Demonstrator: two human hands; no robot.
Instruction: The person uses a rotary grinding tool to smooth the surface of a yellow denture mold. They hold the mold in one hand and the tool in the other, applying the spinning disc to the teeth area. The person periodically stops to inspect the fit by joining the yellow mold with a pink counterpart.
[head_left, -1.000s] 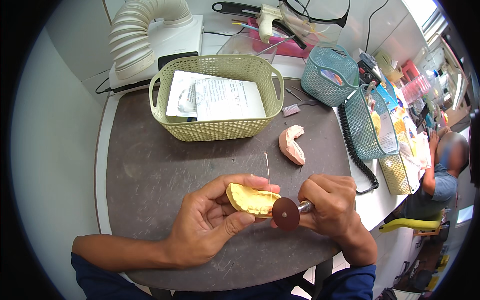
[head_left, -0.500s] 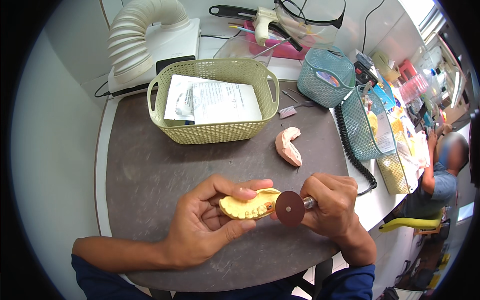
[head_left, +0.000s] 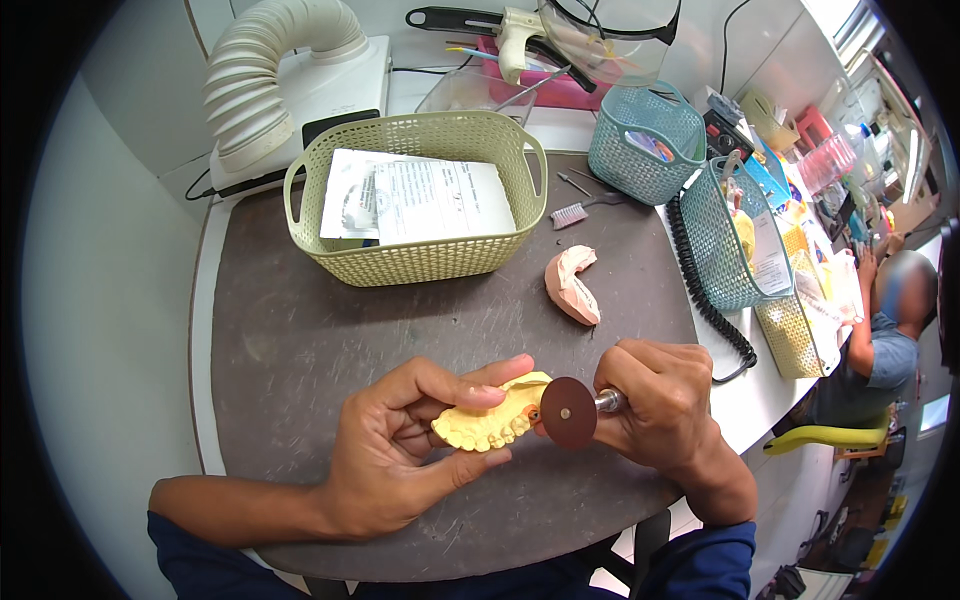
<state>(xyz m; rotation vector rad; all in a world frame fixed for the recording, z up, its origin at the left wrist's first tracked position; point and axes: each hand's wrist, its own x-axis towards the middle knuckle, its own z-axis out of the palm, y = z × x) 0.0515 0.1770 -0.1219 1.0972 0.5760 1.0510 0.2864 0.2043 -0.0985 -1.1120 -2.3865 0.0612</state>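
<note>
On the dark grey rounded worktop I see my left hand grasping a yellow plaster dental cast between thumb and fingers, just above the surface. My right hand is clenched around a handpiece with a brown cutting disc, touching the cast. Behind sit a pink cast and an olive woven basket.

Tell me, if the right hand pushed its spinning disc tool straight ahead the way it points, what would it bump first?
Most likely the yellow tooth model in the left hand. The right hand points its dark round disc leftward, and the disc already sits at the model's edge; whether they touch is unclear.
</note>
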